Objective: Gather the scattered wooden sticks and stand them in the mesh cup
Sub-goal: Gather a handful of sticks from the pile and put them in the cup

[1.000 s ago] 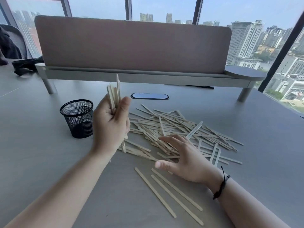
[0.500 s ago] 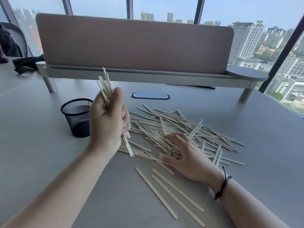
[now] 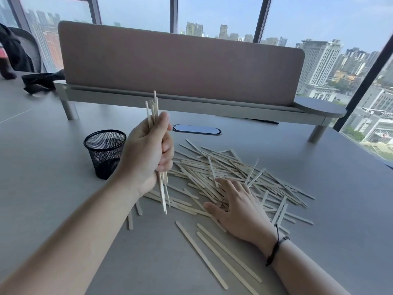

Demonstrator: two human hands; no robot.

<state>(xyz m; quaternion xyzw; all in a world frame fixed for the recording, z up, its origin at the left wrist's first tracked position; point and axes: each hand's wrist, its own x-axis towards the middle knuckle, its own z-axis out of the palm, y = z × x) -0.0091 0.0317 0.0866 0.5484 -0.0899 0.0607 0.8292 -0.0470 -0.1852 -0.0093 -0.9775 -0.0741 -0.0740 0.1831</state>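
gripping upright sticks (image 3: 153, 111), left hand (image 3: 146, 154) raised; right hand (image 3: 236, 207) on pile (image 3: 234, 173).

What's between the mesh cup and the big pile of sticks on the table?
In the head view, the left hand gripping a bundle of sticks sits between the mesh cup and the pile.

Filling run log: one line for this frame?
left hand: holds stick bundle upright | right hand: on stick pile | mesh cup: no sticks visible

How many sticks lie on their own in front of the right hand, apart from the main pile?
3. They lie side by side on the table, nearest the camera: left stick, middle stick, right stick. The wrist may hide others.
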